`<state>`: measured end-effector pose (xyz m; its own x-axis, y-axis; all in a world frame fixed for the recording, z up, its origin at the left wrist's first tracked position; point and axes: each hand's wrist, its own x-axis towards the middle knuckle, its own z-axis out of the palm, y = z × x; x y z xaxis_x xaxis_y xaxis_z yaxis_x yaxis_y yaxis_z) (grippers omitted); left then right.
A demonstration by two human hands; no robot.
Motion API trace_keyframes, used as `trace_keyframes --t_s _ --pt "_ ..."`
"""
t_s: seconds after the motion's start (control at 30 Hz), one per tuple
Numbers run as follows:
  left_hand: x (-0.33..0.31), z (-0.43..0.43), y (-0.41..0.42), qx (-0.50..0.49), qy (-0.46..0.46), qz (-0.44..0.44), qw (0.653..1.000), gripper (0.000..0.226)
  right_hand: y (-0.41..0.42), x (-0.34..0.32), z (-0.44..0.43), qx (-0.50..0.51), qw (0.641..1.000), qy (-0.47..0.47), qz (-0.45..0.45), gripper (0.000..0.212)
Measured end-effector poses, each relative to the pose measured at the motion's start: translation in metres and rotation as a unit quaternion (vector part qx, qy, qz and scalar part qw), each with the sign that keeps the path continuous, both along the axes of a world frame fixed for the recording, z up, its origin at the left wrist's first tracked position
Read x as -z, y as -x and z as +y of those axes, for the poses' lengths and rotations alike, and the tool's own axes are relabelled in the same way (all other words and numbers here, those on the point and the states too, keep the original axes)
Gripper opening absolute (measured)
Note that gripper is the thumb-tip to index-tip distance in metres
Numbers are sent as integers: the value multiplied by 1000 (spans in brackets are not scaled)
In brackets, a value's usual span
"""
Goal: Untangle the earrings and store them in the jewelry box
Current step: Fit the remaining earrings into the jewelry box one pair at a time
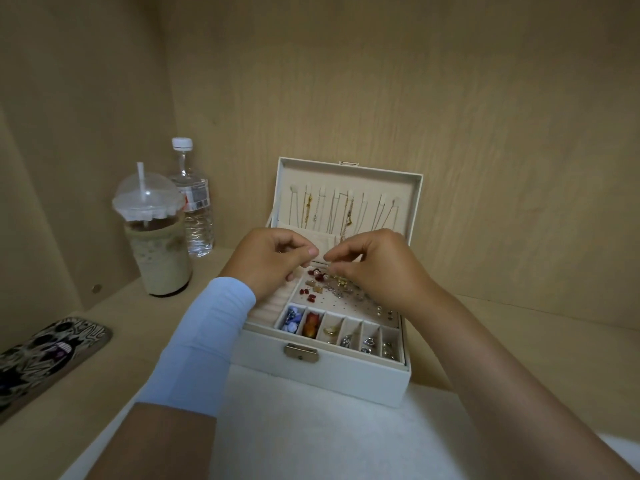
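Observation:
A white jewelry box (322,372) stands open in the middle, its lid upright with several necklaces (343,209) hanging inside. Its perforated tray holds a tangle of earrings (332,284), red, pearl and gold. My left hand (273,259) and my right hand (374,265) hover just above that tray, fingertips nearly meeting. Both pinch something very small between thumb and finger, likely an earring; it is too small to make out. Front compartments (341,332) hold several blue, orange, gold and silver pieces.
An iced coffee cup (156,237) with a dome lid and straw and a water bottle (195,202) stand at the left. A phone in a patterned case (45,355) lies at the far left. A white cloth (311,434) covers the wooden surface under the box.

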<state>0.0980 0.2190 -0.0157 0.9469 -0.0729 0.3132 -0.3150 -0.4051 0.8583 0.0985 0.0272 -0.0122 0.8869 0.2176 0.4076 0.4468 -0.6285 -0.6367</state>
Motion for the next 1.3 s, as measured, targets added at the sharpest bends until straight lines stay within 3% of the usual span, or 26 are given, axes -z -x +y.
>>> trace_keyframes --t_s 0.17,0.27,0.83,1.0,1.13,1.23,1.3 --pt "-2 3 -2 -28 16 3 999 10 9 3 11 8 984 177 -8 4" --pt "-3 2 -1 -10 21 9 1000 14 12 1 14 12 974 226 -21 6" --pt "2 -4 -1 -6 35 3 999 5 8 6 11 -16 973 229 -16 14" --pt "2 -7 -1 11 52 29 998 3 5 0 4 -58 976 206 33 19" --pt "0 -12 3 13 66 42 997 5 2 -8 -5 -33 996 76 23 6" --pt "-2 -19 6 27 112 58 992 6 5 -17 -10 -36 999 -37 5 19" --pt "-4 -22 7 37 137 68 988 6 7 -20 -10 -41 997 -62 -12 20"
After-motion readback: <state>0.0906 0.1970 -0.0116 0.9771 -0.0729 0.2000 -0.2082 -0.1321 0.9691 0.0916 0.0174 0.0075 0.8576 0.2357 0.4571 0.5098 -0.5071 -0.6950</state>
